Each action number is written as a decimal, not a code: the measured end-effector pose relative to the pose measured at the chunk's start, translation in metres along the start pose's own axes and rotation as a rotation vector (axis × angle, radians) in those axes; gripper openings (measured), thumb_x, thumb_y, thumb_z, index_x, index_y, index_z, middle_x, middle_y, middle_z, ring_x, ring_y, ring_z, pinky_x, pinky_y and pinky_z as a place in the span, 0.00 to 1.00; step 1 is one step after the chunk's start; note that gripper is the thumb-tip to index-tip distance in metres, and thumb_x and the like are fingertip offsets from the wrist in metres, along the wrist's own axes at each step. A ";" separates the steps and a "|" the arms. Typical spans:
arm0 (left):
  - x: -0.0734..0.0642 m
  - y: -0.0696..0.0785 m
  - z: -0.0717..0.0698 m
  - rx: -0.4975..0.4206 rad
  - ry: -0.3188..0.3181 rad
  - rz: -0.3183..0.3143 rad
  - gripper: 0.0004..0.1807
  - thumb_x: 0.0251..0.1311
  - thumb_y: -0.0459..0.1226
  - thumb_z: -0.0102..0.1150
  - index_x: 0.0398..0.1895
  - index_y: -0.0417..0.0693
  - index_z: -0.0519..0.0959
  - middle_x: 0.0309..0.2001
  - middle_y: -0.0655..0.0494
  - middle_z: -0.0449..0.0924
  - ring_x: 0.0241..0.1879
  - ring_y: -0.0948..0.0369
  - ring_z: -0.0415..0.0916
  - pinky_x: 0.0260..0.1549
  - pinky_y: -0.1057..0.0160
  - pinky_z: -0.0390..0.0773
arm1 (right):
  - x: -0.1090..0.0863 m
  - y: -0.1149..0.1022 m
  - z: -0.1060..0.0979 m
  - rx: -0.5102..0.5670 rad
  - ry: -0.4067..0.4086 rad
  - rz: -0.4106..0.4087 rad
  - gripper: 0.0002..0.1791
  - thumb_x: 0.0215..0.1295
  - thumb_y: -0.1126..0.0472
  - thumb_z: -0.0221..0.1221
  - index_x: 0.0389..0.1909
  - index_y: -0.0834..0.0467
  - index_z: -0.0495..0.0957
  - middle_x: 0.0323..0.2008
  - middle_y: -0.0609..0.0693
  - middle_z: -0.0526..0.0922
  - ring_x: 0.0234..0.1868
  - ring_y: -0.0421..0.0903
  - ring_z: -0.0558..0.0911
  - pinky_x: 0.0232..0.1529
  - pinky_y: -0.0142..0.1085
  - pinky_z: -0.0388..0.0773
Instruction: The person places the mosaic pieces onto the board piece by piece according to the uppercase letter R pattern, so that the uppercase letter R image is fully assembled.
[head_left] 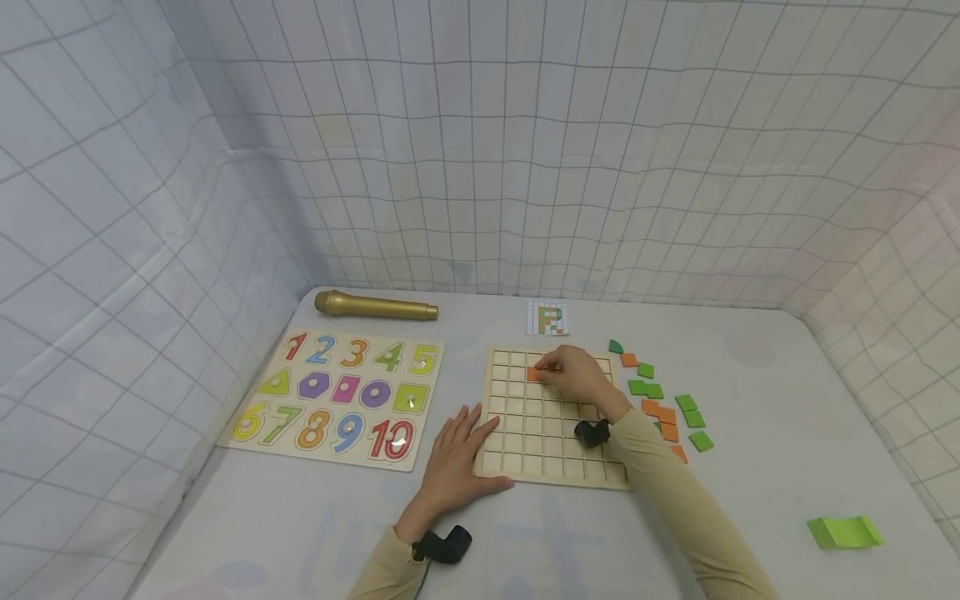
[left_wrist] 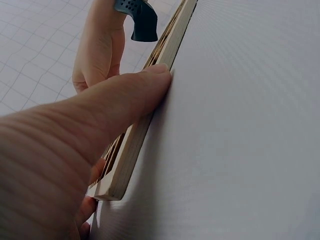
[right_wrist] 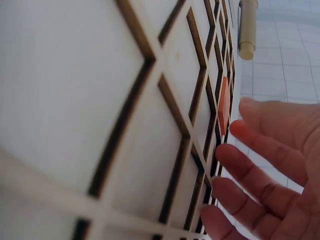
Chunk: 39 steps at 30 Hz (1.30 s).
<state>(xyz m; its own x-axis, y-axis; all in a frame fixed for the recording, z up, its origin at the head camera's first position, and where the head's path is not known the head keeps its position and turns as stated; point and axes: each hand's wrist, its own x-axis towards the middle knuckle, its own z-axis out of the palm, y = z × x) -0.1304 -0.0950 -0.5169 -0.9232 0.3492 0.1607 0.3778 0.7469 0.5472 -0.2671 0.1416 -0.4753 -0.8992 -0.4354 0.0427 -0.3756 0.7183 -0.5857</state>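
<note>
A wooden grid board (head_left: 523,460) lies on the table. My left hand (head_left: 452,467) steadies its near left corner, fingers spread over the left edge; in the left wrist view the thumb (left_wrist: 132,92) lies against the near side. Over the upper part of the board is my right hand (head_left: 573,372), fingertips beside an orange square tile (head_left: 533,374). In the right wrist view this tile (right_wrist: 224,106) sits at a grid cell, the loosely bent fingers next to it; whether they touch it is hard to tell.
Right of the board lie several green tiles (head_left: 686,402) and orange tiles (head_left: 667,414), some partly behind the right forearm. A pattern card (head_left: 547,318) is behind the board. A number puzzle (head_left: 315,452) and gold microphone (head_left: 378,307) are left; a green block (head_left: 846,533) is near right.
</note>
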 end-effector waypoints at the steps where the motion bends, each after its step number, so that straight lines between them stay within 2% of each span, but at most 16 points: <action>1: 0.000 0.000 0.000 0.001 0.001 0.002 0.48 0.42 0.58 0.70 0.68 0.50 0.66 0.72 0.45 0.53 0.72 0.48 0.42 0.67 0.48 0.42 | -0.001 0.001 -0.001 0.004 0.000 -0.006 0.11 0.64 0.56 0.62 0.43 0.56 0.84 0.37 0.47 0.82 0.37 0.44 0.79 0.37 0.40 0.78; 7: 0.000 0.000 -0.001 0.001 -0.002 0.001 0.48 0.43 0.58 0.69 0.68 0.50 0.65 0.72 0.45 0.52 0.72 0.49 0.41 0.67 0.48 0.42 | -0.006 0.011 -0.006 0.042 0.075 -0.061 0.12 0.66 0.57 0.59 0.45 0.58 0.83 0.38 0.49 0.81 0.34 0.43 0.77 0.34 0.39 0.76; 14: 0.000 0.002 -0.001 -0.007 -0.009 -0.011 0.48 0.43 0.57 0.70 0.68 0.50 0.65 0.72 0.45 0.52 0.72 0.49 0.41 0.68 0.49 0.41 | -0.015 0.023 -0.018 0.083 0.266 -0.081 0.13 0.63 0.59 0.62 0.45 0.62 0.82 0.40 0.54 0.82 0.38 0.50 0.79 0.34 0.43 0.77; 20: 0.000 0.002 0.000 -0.009 -0.008 -0.011 0.48 0.43 0.56 0.70 0.68 0.49 0.66 0.72 0.45 0.52 0.72 0.48 0.41 0.68 0.49 0.41 | -0.023 0.034 -0.033 0.039 0.406 -0.086 0.13 0.62 0.60 0.63 0.44 0.65 0.82 0.39 0.58 0.82 0.37 0.54 0.79 0.35 0.48 0.77; 31: 0.001 0.001 0.000 -0.004 -0.009 -0.013 0.48 0.43 0.56 0.70 0.68 0.49 0.66 0.72 0.45 0.52 0.72 0.48 0.41 0.67 0.48 0.41 | -0.041 0.058 -0.057 0.018 0.563 -0.051 0.12 0.61 0.63 0.63 0.42 0.67 0.81 0.37 0.61 0.82 0.34 0.56 0.78 0.35 0.48 0.75; 39: 0.000 0.002 0.000 -0.005 -0.012 -0.018 0.48 0.43 0.56 0.70 0.69 0.50 0.65 0.72 0.46 0.52 0.72 0.49 0.40 0.68 0.49 0.41 | -0.051 0.077 -0.067 -0.022 0.607 -0.015 0.14 0.60 0.62 0.64 0.42 0.67 0.81 0.37 0.62 0.81 0.34 0.57 0.77 0.35 0.50 0.74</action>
<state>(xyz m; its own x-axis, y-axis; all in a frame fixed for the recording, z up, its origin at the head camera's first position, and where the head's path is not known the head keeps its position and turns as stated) -0.1300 -0.0938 -0.5157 -0.9288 0.3429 0.1408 0.3610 0.7502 0.5539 -0.2647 0.2552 -0.4684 -0.8586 -0.0630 0.5088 -0.3881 0.7283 -0.5648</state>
